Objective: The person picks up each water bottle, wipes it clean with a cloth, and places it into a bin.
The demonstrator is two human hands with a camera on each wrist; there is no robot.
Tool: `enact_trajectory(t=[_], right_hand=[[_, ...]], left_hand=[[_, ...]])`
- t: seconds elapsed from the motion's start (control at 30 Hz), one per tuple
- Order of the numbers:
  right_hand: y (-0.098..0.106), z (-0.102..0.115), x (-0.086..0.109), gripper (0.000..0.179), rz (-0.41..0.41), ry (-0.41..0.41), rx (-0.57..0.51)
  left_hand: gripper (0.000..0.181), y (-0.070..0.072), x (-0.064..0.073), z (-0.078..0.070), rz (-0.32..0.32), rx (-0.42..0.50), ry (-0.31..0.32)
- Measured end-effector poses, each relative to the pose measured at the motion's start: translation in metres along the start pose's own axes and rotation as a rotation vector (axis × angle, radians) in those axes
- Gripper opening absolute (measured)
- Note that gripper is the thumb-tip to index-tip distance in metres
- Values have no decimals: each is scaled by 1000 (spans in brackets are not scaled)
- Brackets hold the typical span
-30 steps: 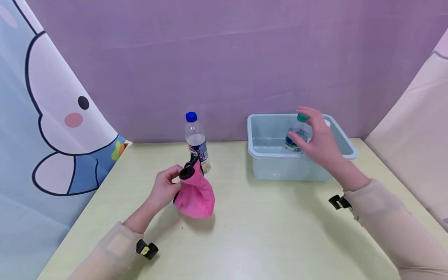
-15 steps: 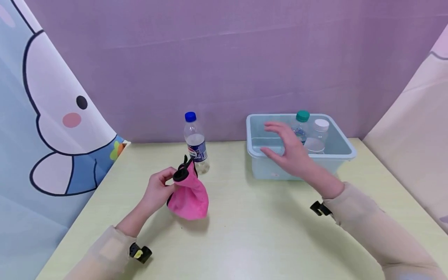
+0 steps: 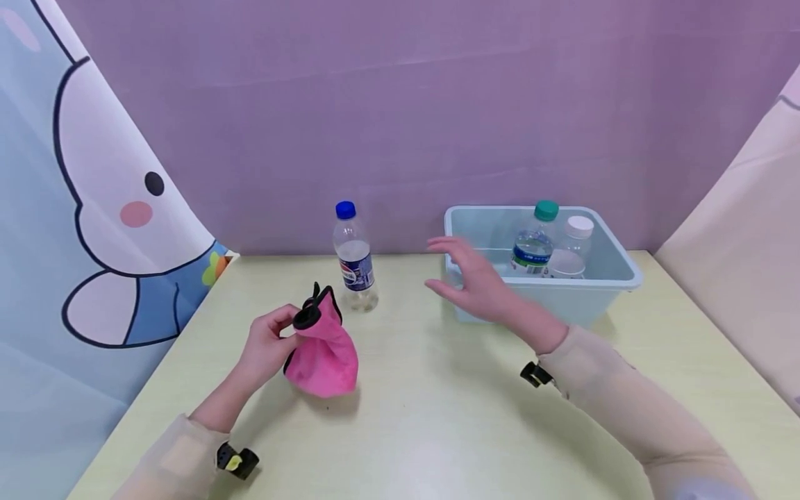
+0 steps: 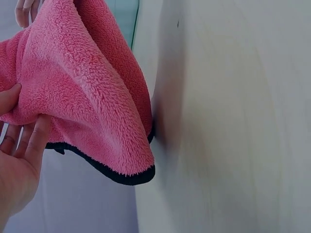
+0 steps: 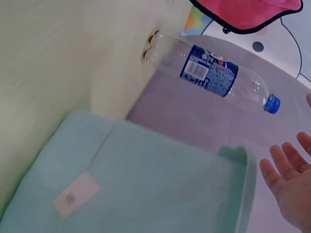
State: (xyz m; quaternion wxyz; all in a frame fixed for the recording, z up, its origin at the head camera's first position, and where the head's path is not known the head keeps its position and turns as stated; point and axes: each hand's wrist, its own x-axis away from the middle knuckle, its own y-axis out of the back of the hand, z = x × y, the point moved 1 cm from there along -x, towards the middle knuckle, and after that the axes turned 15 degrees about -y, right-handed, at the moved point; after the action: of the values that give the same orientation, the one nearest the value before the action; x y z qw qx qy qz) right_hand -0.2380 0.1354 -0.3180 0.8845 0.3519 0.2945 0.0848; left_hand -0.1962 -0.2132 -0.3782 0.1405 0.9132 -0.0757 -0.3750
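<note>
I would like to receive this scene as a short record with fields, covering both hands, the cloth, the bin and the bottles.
left hand: pinches the pink cloth
right hand: holds nothing, in the air near the bin
cloth edging: black
bin: light blue, on the table
bottles in bin: green-capped bottle, white-capped bottle
bottle outside bin: blue-capped bottle, upright on the table

- My left hand (image 3: pixel 265 347) holds the towel (image 3: pixel 326 361) over the table (image 3: pixel 437 430), before the Pepsi bottle (image 3: pixel 357 267).
- My right hand (image 3: pixel 476 281) is before the storage bin's (image 3: pixel 578 302) left front corner, right of that bottle.
- Two bottles (image 3: pixel 533 250) sit side by side in the bin.
- A curtain (image 3: pixel 400 125) hangs behind the table.
</note>
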Motion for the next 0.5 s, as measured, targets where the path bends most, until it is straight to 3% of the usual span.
enact_trajectory(t=[0.3,0.5], right_hand=[[-24,8,-22,57,73,-105,35],[-38,9,-39,65,135,-216,37]], left_hand=[[21,11,5,1,-16,-37,-8],[17,19,7,0,-5,-66,9]])
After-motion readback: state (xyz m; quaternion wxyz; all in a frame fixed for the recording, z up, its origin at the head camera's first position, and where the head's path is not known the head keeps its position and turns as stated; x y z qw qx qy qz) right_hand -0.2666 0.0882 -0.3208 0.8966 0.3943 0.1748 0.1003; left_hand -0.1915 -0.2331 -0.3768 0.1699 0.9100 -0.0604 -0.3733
